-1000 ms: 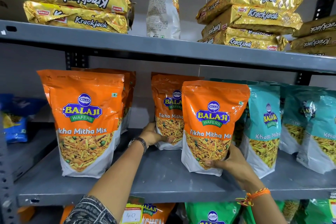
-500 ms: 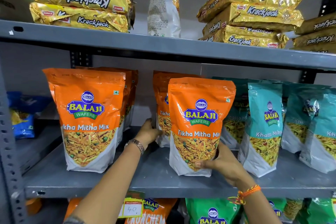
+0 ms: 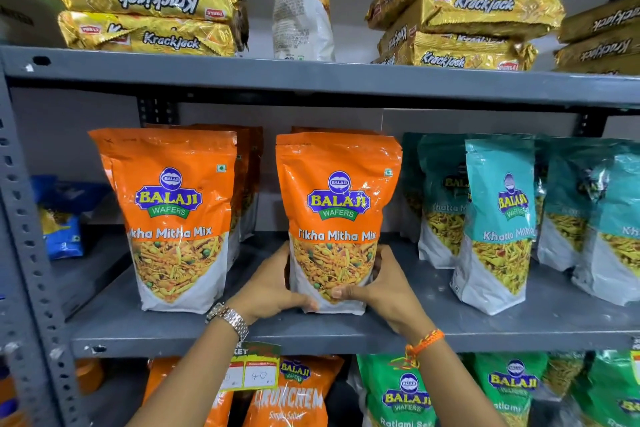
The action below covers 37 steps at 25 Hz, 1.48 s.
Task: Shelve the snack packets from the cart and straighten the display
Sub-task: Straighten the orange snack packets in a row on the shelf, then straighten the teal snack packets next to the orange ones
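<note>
An orange Tikha Mitha Mix packet stands upright on the grey middle shelf, near its front edge. My left hand grips its lower left side and my right hand grips its lower right side. Another orange packet stands right behind it, mostly hidden. To the left stands a second row of orange Tikha Mitha Mix packets. To the right stand several teal Khatta Mitha packets.
Gold Krackjack stacks and an upright orange-white packet fill the top shelf. Green and orange packets and a price tag show below. A blue packet lies far left beside the perforated upright.
The front orange packet slid left, in front of the packet behind it. My left hand left that rear packet and now grips the front one together with my right.
</note>
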Tool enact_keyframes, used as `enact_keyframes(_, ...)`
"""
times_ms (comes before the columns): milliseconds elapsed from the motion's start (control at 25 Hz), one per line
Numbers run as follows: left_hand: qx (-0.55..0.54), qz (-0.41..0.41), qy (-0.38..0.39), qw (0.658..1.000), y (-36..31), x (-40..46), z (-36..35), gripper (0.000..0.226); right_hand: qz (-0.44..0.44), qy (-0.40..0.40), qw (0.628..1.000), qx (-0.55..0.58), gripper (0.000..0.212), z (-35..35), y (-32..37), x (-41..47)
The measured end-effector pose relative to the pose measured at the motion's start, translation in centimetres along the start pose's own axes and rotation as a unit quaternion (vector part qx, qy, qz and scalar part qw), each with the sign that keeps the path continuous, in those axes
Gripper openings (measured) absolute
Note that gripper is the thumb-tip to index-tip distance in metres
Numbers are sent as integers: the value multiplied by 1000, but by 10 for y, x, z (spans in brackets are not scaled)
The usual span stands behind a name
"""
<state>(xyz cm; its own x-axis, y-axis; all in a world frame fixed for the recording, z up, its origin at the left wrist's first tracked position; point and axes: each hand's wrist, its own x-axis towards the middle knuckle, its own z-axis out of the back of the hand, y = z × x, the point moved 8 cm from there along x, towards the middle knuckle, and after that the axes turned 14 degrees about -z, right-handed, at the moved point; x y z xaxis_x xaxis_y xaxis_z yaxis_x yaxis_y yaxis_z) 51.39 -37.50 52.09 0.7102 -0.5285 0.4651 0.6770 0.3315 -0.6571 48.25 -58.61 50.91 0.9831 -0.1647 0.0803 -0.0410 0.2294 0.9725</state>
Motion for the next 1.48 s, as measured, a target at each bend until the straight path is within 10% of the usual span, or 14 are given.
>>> enact_keyframes(840, 45, 44, -99, 993, -11, -18, 6, 98, 4, -68, 990, -126, 97, 26, 2, -30)
enact_keyframes(1040, 129, -68, -333, 932, -69, -62, 6, 67, 58, -235, 967, 74, 49, 142, -21, -77)
enact_keyframes(1200, 95, -128, -293, 943, -130, -33, -57, 53, 65, -344, 931, 99, 38, 245, -30, -78)
enact_keyframes(1480, 61, -47, -122, 990, -153, 72, -187, 98, -45, -75, 996, 24, 94, 291, -54, 20)
